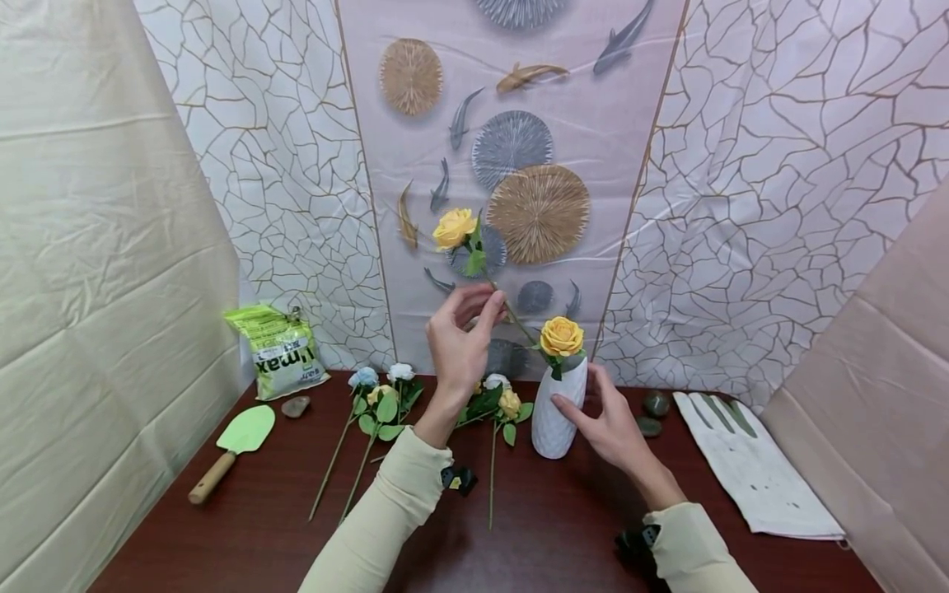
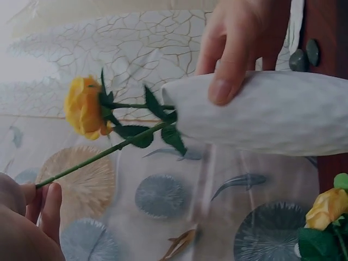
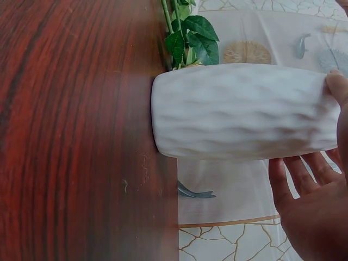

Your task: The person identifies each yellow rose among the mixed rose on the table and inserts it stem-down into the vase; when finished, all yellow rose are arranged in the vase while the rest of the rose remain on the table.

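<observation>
My left hand pinches the green stem of an artificial yellow rose in the head view. That stem slants down to the mouth of a white textured vase, where its lower end is hidden. Another yellow rose stands in the vase, its bloom just above the rim. My right hand holds the vase from the right, thumb on the front and fingers round the far side. In the right wrist view the vase's dimpled wall shows, with its base at the tabletop.
Left of the vase lie several loose blue, white and yellow roses. Further left are a green trowel, a stone and a green bag. Dark stones and white gloves lie at the right.
</observation>
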Motion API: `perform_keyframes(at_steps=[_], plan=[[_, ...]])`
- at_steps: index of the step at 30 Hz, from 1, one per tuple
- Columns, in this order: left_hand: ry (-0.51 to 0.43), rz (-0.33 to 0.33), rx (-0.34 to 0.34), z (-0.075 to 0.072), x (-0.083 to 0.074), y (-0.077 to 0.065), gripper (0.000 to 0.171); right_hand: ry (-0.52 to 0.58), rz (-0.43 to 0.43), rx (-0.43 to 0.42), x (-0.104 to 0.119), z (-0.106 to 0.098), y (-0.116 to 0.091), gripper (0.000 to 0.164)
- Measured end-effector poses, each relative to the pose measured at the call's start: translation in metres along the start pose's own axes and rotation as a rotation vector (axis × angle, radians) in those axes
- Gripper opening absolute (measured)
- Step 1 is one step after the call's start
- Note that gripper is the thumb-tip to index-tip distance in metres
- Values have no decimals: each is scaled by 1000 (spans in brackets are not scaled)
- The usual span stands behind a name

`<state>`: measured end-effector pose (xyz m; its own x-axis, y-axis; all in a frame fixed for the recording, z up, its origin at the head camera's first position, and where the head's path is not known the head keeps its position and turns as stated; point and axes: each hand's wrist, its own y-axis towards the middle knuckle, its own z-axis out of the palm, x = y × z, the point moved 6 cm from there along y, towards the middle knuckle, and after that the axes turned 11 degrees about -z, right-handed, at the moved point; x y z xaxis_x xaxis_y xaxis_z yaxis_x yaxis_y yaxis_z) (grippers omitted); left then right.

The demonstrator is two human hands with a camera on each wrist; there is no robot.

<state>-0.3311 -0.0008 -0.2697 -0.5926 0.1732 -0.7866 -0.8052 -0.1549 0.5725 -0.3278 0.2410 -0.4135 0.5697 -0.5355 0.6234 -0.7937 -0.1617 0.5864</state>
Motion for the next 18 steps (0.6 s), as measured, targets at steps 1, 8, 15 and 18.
perform_keyframes(at_steps=[1, 8, 15, 18], plan=[[13, 0, 8, 2, 3, 0, 19, 5, -1, -1, 3, -1, 0, 63], [157, 9, 41, 15, 37, -7, 19, 30, -15, -6, 25, -5, -1, 62], [288, -31, 68, 23, 61, -18, 19, 7, -21, -11, 0, 0, 0, 63], [311, -77, 81, 26, 70, -22, 17, 7, -19, -8, -4, 1, 0, 64]])
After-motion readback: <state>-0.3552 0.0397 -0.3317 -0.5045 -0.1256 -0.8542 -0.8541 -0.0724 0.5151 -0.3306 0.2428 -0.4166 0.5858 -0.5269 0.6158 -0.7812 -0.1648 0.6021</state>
